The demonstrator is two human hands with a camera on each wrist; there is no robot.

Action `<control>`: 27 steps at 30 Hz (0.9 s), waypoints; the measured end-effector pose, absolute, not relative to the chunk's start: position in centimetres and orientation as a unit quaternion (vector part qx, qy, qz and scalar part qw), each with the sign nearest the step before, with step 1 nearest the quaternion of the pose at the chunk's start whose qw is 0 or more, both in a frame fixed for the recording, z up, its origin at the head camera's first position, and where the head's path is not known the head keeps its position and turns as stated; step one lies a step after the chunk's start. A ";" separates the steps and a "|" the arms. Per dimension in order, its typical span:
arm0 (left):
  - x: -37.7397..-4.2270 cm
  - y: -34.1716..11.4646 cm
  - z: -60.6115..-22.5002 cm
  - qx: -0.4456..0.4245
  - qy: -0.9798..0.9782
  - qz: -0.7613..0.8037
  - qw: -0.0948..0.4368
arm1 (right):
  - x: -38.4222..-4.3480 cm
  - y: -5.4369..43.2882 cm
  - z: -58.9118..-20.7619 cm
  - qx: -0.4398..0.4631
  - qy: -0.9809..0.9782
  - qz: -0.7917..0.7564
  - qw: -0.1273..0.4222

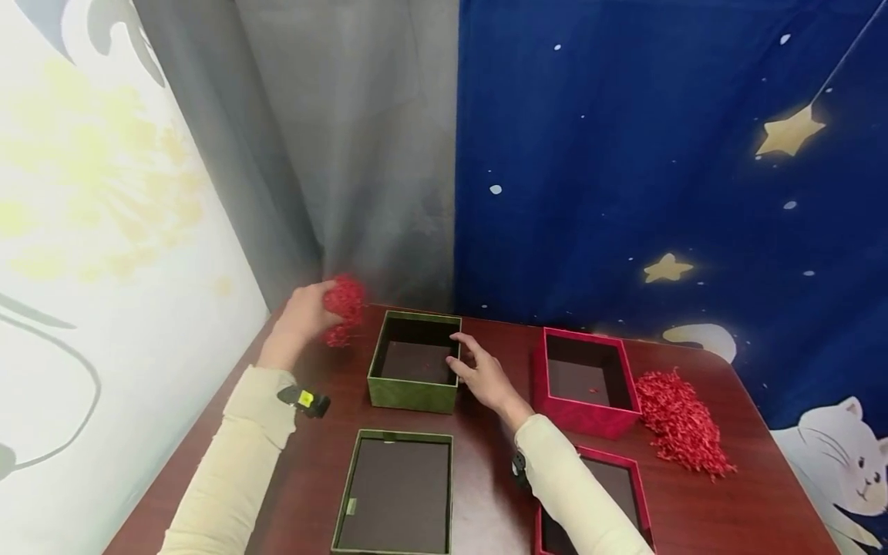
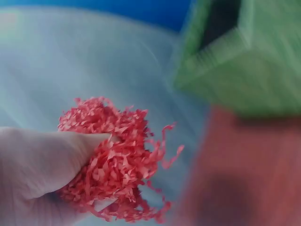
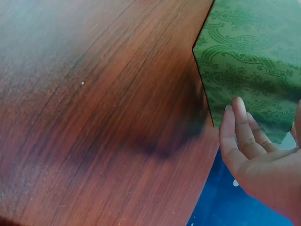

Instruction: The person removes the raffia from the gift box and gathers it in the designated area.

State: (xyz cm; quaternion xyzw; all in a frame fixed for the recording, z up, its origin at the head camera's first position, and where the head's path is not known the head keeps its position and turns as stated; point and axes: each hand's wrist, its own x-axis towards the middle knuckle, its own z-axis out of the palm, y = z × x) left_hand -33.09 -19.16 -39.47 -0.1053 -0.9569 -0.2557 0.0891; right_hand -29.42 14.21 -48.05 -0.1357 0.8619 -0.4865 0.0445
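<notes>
My left hand grips a clump of red shredded paper, raised over the back left of the table beside the green box. In the left wrist view, the thumb presses into the crinkled shredded paper and loose strands stick out to the right. The open green box has a dark interior with a few red bits on its floor. At that box's right wall is my right hand, its fingertips right at the rim. From the right wrist, the relaxed fingers lie along the patterned green side.
A green-rimmed lid lies inside-up in front of the green box. To the right stands an open red box, with a red-rimmed lid before it, partly behind my right sleeve. More red shredded paper is heaped beside the red box.
</notes>
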 end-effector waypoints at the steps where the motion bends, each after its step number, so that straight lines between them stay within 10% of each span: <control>1: -32.9 -20.0 -40.2 -0.086 -0.958 -0.259 0.085 | -29.4 14.1 -48.0 -0.135 0.862 -0.486 0.046; 19: -30.8 -21.5 -45.9 -0.019 -0.977 -0.208 -0.046 | -28.9 13.6 -47.4 -0.142 0.861 -0.486 0.044; 27: -29.2 -20.1 -44.9 -0.034 -0.984 -0.172 -0.005 | -28.9 13.9 -47.4 -0.141 0.865 -0.478 0.053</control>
